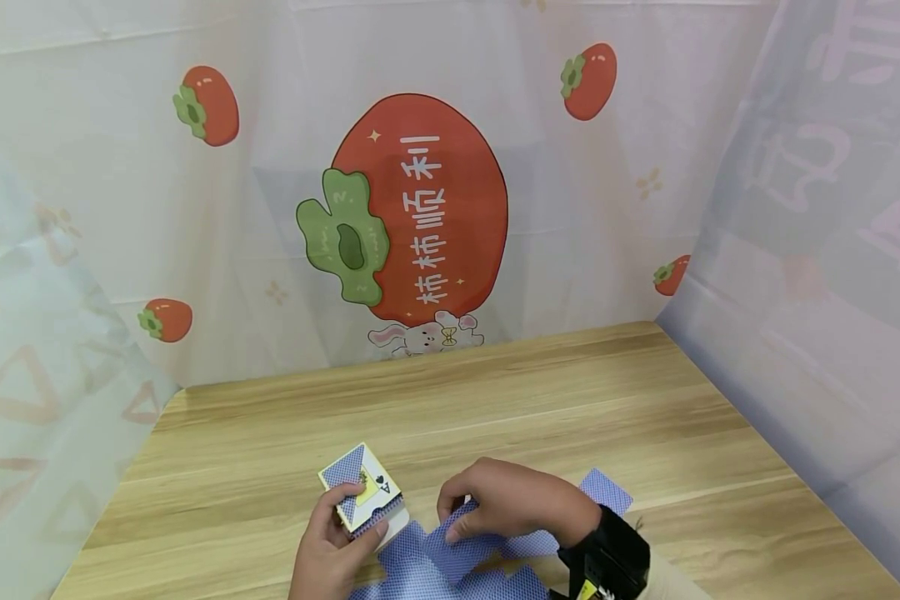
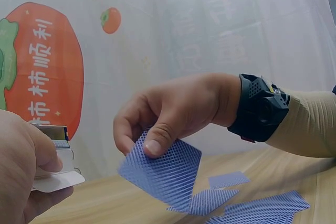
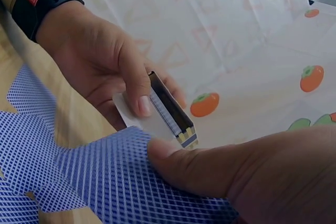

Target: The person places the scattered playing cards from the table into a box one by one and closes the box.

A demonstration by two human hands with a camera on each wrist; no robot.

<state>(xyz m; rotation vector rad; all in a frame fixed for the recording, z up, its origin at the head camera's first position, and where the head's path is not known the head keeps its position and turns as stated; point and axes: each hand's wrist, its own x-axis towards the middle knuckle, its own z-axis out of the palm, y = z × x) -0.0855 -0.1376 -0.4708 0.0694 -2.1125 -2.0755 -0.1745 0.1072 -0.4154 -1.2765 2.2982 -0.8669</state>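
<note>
My left hand (image 1: pixel 333 542) grips a playing card box (image 1: pixel 365 487) with an ace and a blue pattern on its face. The box's end is open with its white flap (image 2: pixel 59 181) folded out, and a stack of cards (image 3: pixel 165 114) shows inside, filling part of the width. My right hand (image 1: pixel 506 504) pinches a blue-checked playing card (image 1: pixel 457 546) between thumb and fingers, just right of the box. In the right wrist view the thumb (image 3: pixel 181 166) presses on the card's patterned back. Below both hands, several loose cards (image 1: pixel 420 579) lie face down, overlapping.
Another face-down card (image 1: pixel 606 490) lies beyond the right wrist, which wears a black strap device (image 1: pixel 607 554). The wooden table (image 1: pixel 532 400) runs back to a white cloth (image 1: pixel 570 208) printed with persimmons. Similar cloth hangs along both sides.
</note>
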